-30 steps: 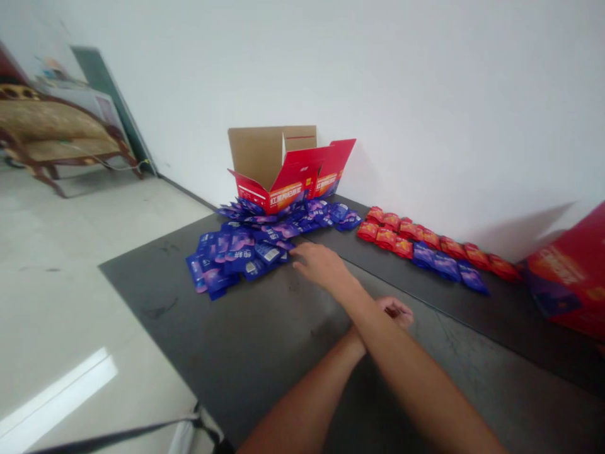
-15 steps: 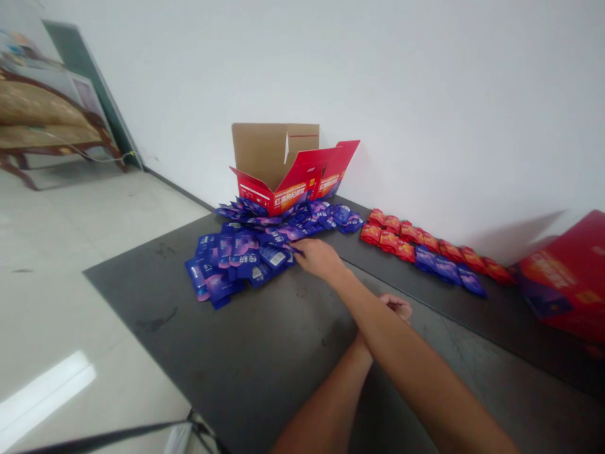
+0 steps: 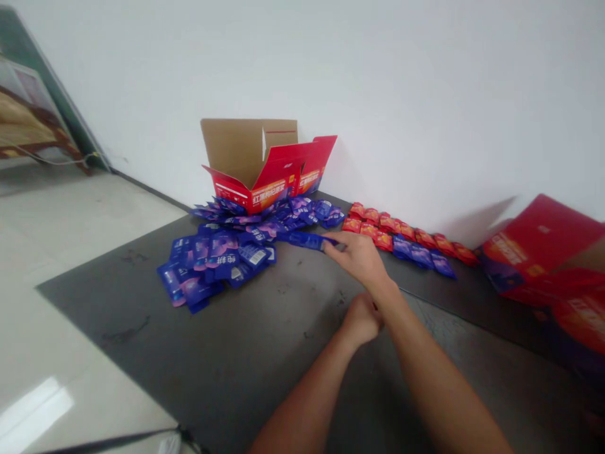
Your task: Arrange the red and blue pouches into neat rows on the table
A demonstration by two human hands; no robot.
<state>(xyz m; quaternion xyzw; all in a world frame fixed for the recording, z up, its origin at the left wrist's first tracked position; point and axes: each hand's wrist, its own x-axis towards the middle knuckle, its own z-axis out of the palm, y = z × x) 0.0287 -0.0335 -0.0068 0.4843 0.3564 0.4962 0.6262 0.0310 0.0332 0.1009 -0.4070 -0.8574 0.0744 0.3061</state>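
Observation:
My right hand (image 3: 355, 253) pinches the end of a blue sachet (image 3: 305, 239), lifted at the right side of a loose pile of blue sachets (image 3: 222, 252). The sachet is stretched out sideways and its far end meets the pile. Below my right wrist, my left hand (image 3: 363, 320) is closed, its back toward me; the right forearm partly covers it. Its fingers are hidden, and whether anything is in them I cannot make out.
An open red carton (image 3: 269, 189) stands behind the pile against the wall. Red sachets (image 3: 382, 239) lie in two rows to the right, with several blue sachets (image 3: 420, 253) ending the front row. Another red carton (image 3: 529, 246) stands far right on the dark table (image 3: 265, 353).
My right hand has moved right, away from the pile, drawing a blue sachet out with it. My left hand has turned and its curled fingers are now hidden. The view has shifted right.

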